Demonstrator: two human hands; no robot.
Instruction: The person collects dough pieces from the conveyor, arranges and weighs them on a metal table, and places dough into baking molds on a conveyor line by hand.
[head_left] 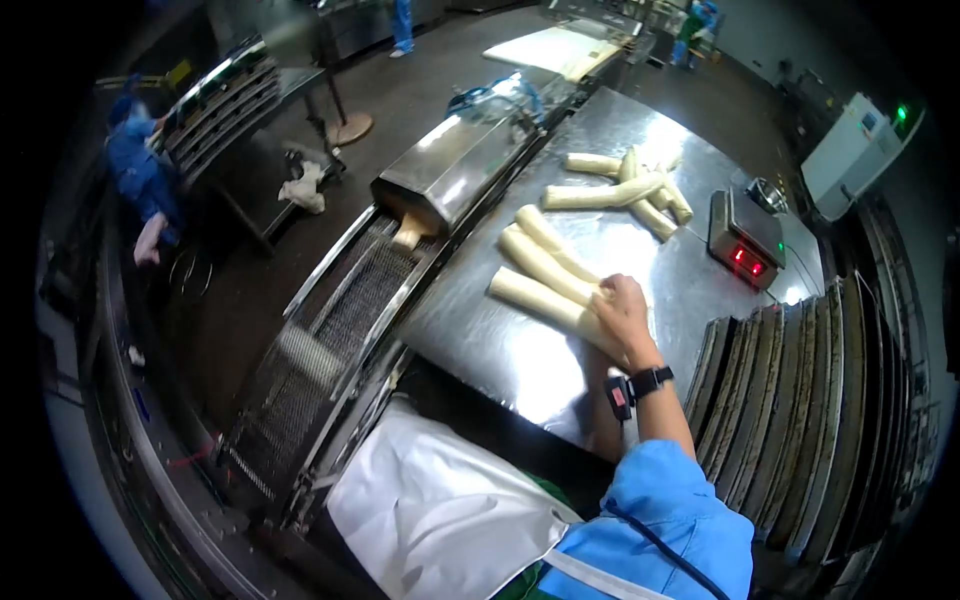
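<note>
My right hand (622, 308) is over the right ends of three pale dough rolls on the steel table. Its fingers are curled down onto the middle dough roll (545, 267), whose end they cover. The nearest dough roll (545, 298) passes under the hand and wrist, and a third dough roll (550, 236) lies on the far side. The three lie nearly side by side. A black strap with a small device (622, 395) is around my wrist. My left hand does not show.
More dough rolls (600, 196) lie crossed farther back on the steel table (470, 310). A scale (745, 240) with red digits stands right, beside stacked trays (780, 400). Left runs a mesh conveyor (350, 300) with a metal hood (455, 170). A person in blue (145, 165) works far left.
</note>
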